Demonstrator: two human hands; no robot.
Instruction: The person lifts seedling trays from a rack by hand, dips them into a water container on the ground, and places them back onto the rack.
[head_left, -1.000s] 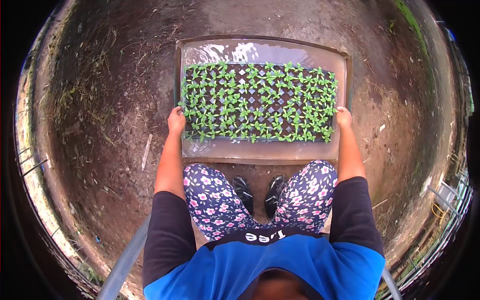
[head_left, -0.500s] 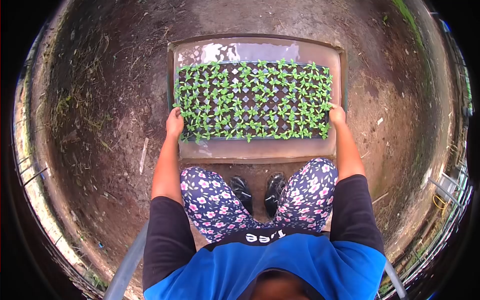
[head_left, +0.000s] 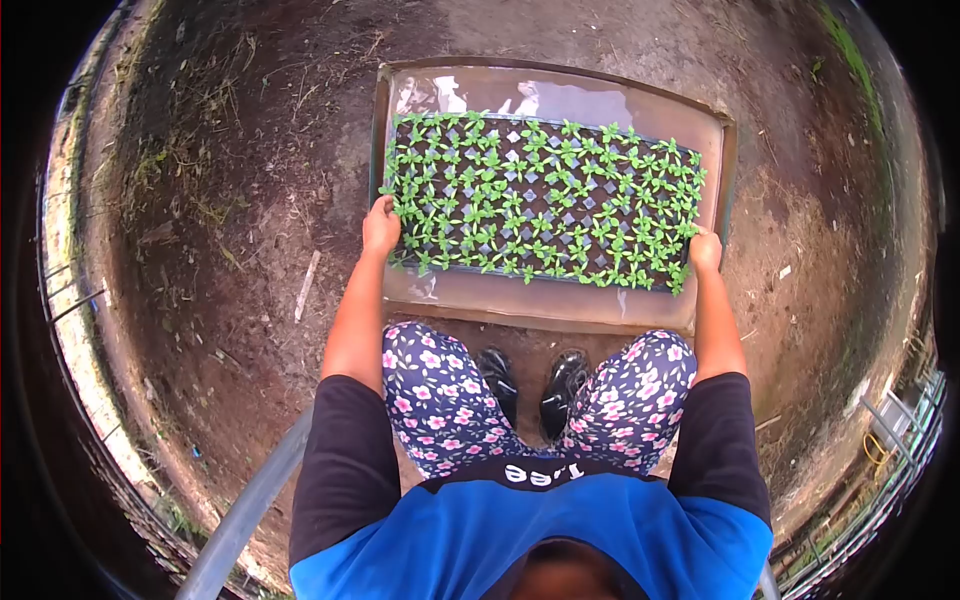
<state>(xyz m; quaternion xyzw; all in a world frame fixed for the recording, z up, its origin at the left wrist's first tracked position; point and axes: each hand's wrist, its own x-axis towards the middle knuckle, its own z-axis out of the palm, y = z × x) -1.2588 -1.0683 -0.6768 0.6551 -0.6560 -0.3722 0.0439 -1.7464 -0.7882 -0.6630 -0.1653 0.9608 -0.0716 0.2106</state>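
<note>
A seedling tray (head_left: 556,204) full of small green plants lies in a shallow basin of murky water (head_left: 540,308). Dark soil and bare grey cells show between the rows of leaves. At the tray's left edge, my left hand (head_left: 381,228) is closed on the rim, its fingertips partly covered by leaves. My right hand (head_left: 705,250) grips the opposite short edge, a little nearer to my body. Water surrounds the tray on the near and far sides.
Brown dirt ground (head_left: 250,260) with bits of straw surrounds the basin. My black boots (head_left: 565,388) stand just in front of it, between my knees. A grey metal pipe (head_left: 250,500) runs at the lower left. Something yellow and looped (head_left: 876,450) lies far right.
The view has turned slightly, so basin, tray and hands appear shifted right and tilted. Both hands keep their hold on the tray's short edges.
</note>
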